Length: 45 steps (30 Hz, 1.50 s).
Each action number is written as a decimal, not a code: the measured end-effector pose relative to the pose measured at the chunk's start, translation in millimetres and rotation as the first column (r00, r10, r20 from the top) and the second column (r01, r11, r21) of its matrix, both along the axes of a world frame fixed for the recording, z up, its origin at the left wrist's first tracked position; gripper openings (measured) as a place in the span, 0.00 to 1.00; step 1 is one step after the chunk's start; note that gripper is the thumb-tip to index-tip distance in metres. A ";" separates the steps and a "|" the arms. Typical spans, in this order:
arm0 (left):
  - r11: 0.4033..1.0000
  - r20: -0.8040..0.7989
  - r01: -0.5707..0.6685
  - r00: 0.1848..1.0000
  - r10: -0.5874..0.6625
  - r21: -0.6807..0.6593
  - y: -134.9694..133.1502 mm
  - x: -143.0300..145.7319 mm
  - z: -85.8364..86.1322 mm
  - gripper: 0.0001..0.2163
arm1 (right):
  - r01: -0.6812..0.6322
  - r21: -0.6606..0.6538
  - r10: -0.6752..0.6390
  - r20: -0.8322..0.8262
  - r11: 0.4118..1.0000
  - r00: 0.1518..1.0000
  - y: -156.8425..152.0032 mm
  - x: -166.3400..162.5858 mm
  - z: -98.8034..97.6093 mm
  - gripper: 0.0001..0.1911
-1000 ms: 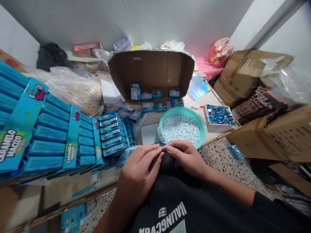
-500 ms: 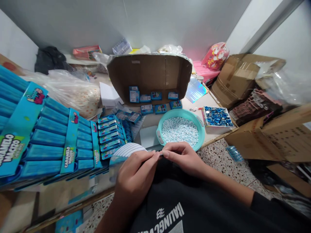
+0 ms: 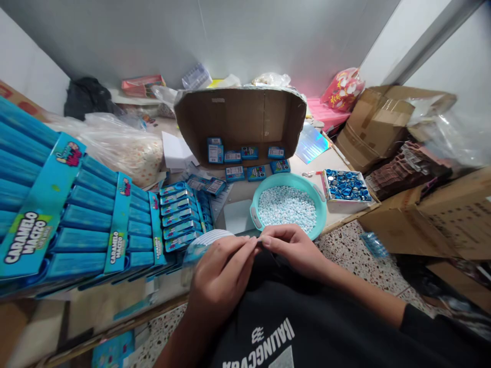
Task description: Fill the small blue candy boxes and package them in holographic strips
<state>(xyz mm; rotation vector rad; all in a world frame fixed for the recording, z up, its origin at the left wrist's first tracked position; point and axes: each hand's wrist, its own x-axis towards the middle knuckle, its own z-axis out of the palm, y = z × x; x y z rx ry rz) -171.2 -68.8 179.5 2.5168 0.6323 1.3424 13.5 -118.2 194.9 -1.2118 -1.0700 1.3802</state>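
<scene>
My left hand (image 3: 222,276) and my right hand (image 3: 293,248) meet fingertip to fingertip at the table's front edge, both pinched on a small item I cannot make out. Under my left hand lies a curved stack of white striped sheets (image 3: 209,239). Just beyond the hands stands a teal basin (image 3: 319,198) full of small pale blue and white candies (image 3: 287,207). Small blue boxes (image 3: 180,217) lie in a row to the left of the basin.
Large blue "Caramelo Macizo" display packs (image 3: 76,225) fill the left. An open cardboard box (image 3: 238,120) on its side holds little blue boxes. A white tray of blue caps (image 3: 347,185) sits right of the basin. Cardboard boxes (image 3: 379,122) and plastic bags crowd the right.
The hands stay pinched together at the table edge. The white striped stack has come into view under my left hand. The view shifted slightly.
</scene>
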 end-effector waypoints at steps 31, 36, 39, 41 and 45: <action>0.734 0.530 0.224 0.821 0.212 -0.641 11.7 0.2 -11.1 0.07 | 0.617 -0.142 -0.627 -0.041 0.774 0.778 17.3 49.5 -33.1 0.26; 0.452 0.377 0.124 0.762 0.526 -0.883 68.8 -16.9 -20.7 0.18 | 0.683 0.085 -0.661 0.361 0.726 0.658 22.5 139.9 -77.4 0.26; 0.418 0.336 0.083 0.741 0.581 -0.905 106.4 -21.9 -28.6 0.21 | 0.656 0.122 -0.626 0.468 0.745 0.624 33.5 162.8 -89.1 0.18; 0.422 0.314 0.027 0.712 0.628 -0.906 128.7 -22.5 -36.0 0.21 | 0.636 0.198 -0.630 0.517 0.746 0.579 48.8 162.4 -84.4 0.09; 0.424 0.259 -0.078 0.688 0.678 -0.902 164.0 -22.6 -54.0 0.18 | 0.473 0.311 -0.561 0.556 0.824 0.613 103.9 129.5 -59.2 0.05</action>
